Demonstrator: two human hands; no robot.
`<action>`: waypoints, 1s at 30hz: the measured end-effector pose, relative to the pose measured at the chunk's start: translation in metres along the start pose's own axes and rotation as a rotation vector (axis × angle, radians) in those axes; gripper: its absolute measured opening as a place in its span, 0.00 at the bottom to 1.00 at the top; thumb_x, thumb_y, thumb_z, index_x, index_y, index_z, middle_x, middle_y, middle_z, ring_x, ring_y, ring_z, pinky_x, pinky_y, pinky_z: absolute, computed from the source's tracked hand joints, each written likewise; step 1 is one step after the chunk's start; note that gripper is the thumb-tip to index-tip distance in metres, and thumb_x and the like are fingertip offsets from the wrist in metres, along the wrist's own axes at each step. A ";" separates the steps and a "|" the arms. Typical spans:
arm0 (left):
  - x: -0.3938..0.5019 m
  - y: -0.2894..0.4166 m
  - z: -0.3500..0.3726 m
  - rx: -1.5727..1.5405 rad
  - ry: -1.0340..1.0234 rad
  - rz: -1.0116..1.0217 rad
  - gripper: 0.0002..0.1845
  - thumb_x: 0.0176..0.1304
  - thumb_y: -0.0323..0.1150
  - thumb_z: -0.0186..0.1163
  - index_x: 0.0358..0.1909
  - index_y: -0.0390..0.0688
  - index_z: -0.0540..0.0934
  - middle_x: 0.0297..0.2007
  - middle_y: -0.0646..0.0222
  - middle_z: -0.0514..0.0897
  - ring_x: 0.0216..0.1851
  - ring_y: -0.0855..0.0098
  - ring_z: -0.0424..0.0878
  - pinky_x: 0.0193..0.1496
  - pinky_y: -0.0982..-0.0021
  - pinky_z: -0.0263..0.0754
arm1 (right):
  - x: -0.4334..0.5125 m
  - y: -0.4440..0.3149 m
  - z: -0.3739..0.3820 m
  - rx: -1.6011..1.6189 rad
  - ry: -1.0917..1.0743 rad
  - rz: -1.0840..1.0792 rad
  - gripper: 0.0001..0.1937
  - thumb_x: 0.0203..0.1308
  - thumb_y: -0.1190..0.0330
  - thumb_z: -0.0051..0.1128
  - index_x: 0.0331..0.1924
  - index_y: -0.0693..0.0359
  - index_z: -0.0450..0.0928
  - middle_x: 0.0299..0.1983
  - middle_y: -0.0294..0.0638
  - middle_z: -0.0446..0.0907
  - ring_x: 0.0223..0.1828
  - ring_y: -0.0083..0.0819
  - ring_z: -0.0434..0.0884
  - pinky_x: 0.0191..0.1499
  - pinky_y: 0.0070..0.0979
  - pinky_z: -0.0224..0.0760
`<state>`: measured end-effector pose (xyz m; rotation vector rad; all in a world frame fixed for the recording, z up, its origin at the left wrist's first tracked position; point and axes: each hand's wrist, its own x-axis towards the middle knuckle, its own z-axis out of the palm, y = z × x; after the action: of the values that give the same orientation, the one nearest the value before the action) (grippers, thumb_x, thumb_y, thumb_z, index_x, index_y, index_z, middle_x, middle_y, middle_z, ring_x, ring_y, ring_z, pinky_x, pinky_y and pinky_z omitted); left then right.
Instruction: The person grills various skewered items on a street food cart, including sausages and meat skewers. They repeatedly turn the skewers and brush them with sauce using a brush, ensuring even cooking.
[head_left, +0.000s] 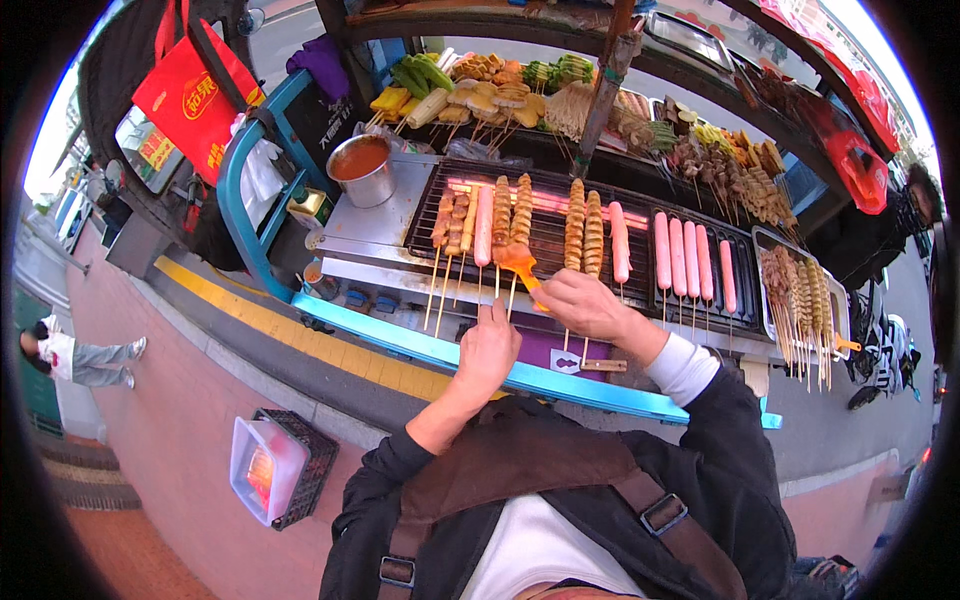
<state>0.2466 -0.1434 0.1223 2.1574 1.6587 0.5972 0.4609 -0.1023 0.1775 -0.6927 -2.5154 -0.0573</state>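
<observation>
My right hand (581, 304) is closed on the handle of an orange basting brush (521, 264), whose sauce-coated head lies against the lower end of a spiral-cut skewer (502, 217). Just below the grill (551, 210), my left hand (489, 341) pinches a wooden skewer stick. Left of the brush are a pink sausage (484, 225) and several browned skewers (454, 221). Two more spiral-cut skewers (575, 225) and a split pink sausage (619, 240) lie to the right. Further right are several smooth pink sausages (677, 255). A steel pot (371, 187) of red sauce stands at the left.
Behind the grill are trays of vegetable and meat skewers (510, 97), with an upright post (600, 112) before them. A blue rail (420, 345) runs along the near edge. At the right is a metal tray (841, 300) of skewers. A crate (315, 465) stands on the pavement; a person (64, 349) walks at the left.
</observation>
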 end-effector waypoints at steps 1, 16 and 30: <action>-0.002 -0.001 -0.001 -0.009 -0.004 0.004 0.28 0.59 0.33 0.64 0.60 0.32 0.72 0.42 0.47 0.80 0.34 0.42 0.84 0.38 0.48 0.82 | 0.003 0.001 -0.005 0.020 0.062 -0.013 0.13 0.54 0.73 0.64 0.46 0.63 0.80 0.36 0.37 0.80 0.38 0.36 0.81 0.37 0.31 0.77; -0.035 -0.030 -0.013 -0.672 -0.054 -0.155 0.35 0.65 0.35 0.68 0.68 0.30 0.64 0.48 0.48 0.87 0.36 0.59 0.91 0.38 0.61 0.84 | 0.315 0.130 0.090 0.197 0.562 0.354 0.14 0.70 0.62 0.58 0.40 0.67 0.84 0.34 0.51 0.83 0.36 0.49 0.83 0.40 0.39 0.75; -0.025 -0.034 0.014 -1.523 -0.405 -0.465 0.20 0.81 0.39 0.48 0.63 0.36 0.73 0.54 0.54 0.85 0.48 0.66 0.88 0.46 0.69 0.83 | 0.189 0.181 0.036 0.921 0.691 0.967 0.19 0.73 0.56 0.56 0.35 0.65 0.83 0.21 0.31 0.76 0.21 0.19 0.71 0.25 0.21 0.64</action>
<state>0.2207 -0.1599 0.0903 0.6805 0.8230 0.7911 0.3940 0.1493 0.2235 -1.1103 -1.1432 0.9472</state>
